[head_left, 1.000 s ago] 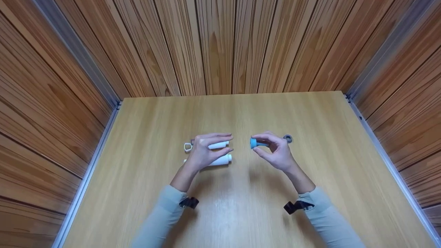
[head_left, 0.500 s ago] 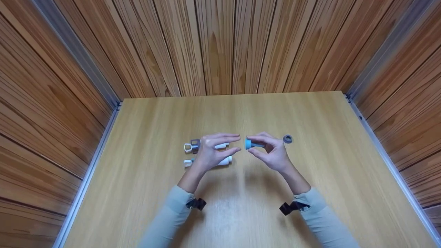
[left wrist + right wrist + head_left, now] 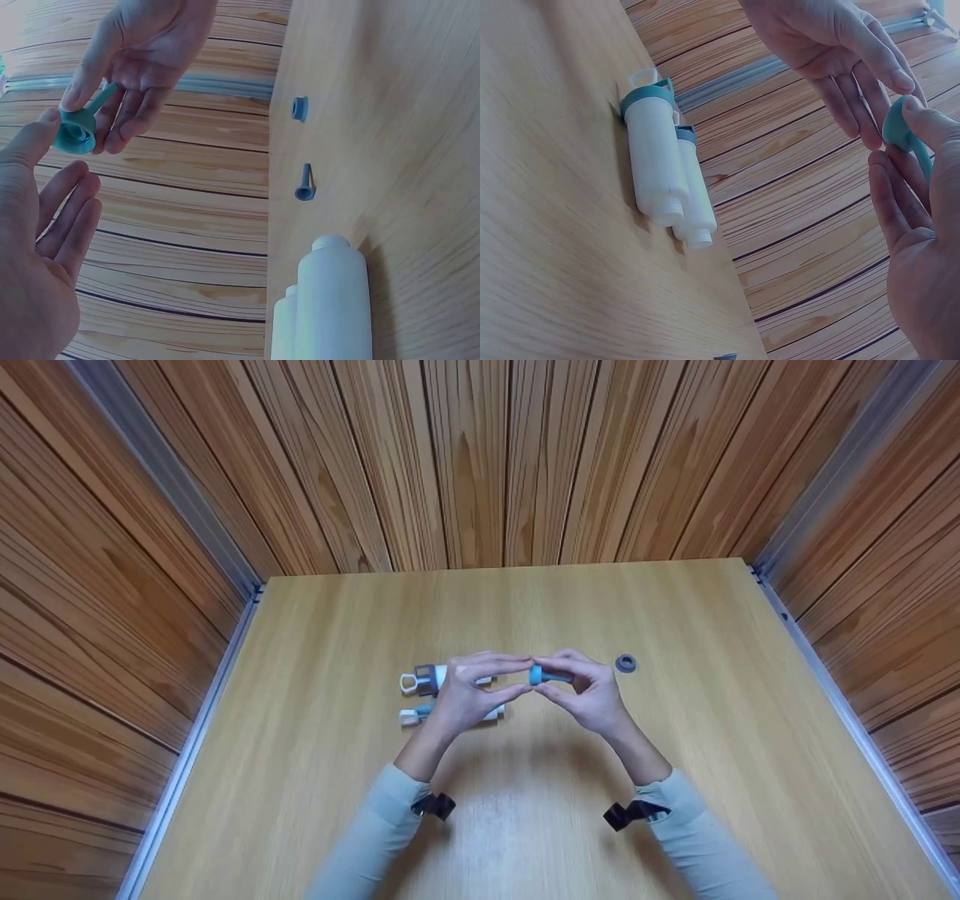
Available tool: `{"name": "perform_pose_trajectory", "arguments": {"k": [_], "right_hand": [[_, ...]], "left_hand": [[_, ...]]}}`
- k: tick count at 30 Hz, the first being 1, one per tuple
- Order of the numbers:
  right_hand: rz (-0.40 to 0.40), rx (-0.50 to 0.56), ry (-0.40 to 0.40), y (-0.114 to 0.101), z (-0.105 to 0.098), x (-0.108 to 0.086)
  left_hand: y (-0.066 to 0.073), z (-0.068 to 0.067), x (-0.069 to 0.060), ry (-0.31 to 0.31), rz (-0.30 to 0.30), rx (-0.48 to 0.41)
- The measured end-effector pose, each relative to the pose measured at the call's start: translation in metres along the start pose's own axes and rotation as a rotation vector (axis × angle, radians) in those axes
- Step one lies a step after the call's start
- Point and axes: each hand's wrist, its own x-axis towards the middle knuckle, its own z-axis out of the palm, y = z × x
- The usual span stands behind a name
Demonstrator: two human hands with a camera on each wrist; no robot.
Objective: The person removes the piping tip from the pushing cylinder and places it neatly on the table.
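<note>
Between the fingertips of my right hand (image 3: 589,694) is a teal funnel-shaped piece (image 3: 535,674), pinched with its narrow stem pointing toward the palm. Its wide end faces my left hand (image 3: 472,697). In the left wrist view, the left thumb reaches the rim of the teal funnel-shaped piece (image 3: 75,133), while the other left fingers stay nearly straight below it. Both hands are raised above the table. Beneath the left hand lie two white bottles, partly covered: one with a dark cap (image 3: 426,680), one with a teal cap (image 3: 422,712).
A dark ring (image 3: 626,663) lies on the table (image 3: 697,660) right of the hands. Near it, in the left wrist view, is a dark funnel-shaped piece (image 3: 304,184). In the right wrist view both bottles (image 3: 656,157) lie side by side. Wooden walls surround the table.
My left hand has moved right and my right hand slightly left with the teal piece, until their fingertips meet around its wide end. More of the bottle caps now shows.
</note>
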Motion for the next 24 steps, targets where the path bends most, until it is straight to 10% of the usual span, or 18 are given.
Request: {"name": "perform_pose_trajectory", "arguments": {"k": [24], "right_hand": [[-0.006,-0.019,-0.015,-0.0018,-0.0093,0.0007]], "left_hand": [[-0.0014,-0.0017,0.0011,0.029,0.026,-0.029]]}}
